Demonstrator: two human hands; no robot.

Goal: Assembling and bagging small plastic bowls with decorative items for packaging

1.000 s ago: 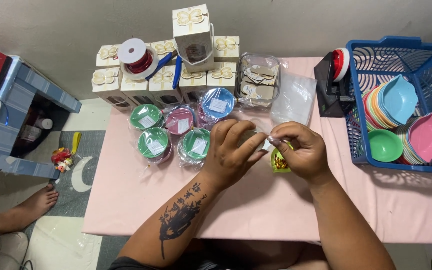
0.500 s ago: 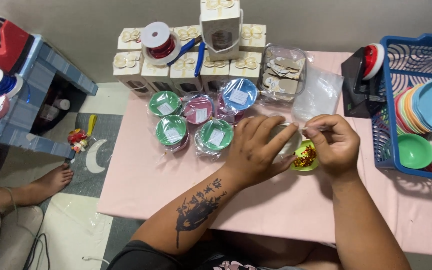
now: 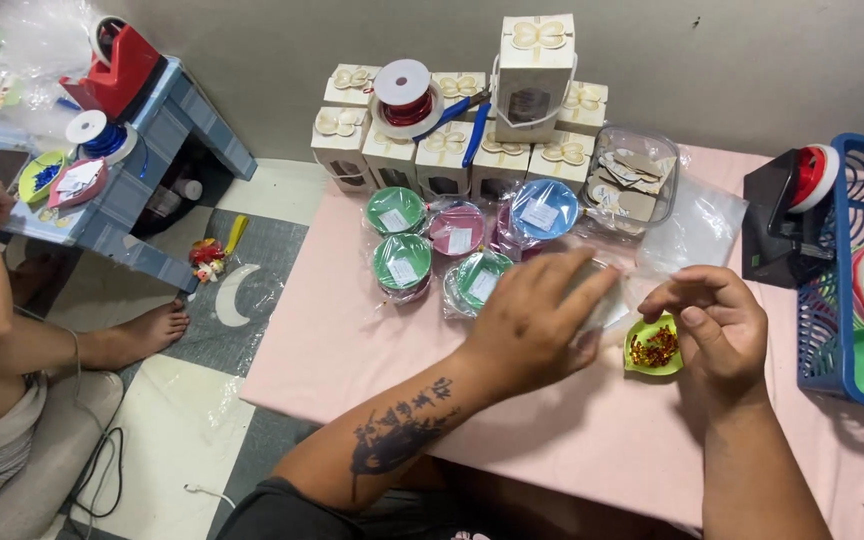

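Five wrapped dishes (image 3: 430, 245) sit at 11 o'clock. Left hand (image 3: 537, 320) lies flat, fingers spread, on a clear bag (image 3: 607, 300); right hand (image 3: 717, 325) pinches its edge above the unwrapped green dish (image 3: 652, 350).

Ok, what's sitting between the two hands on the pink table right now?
In the head view, a small yellow-green dish of red and gold bits lies between the left hand and right hand, beside a clear plastic bag under the left fingers.
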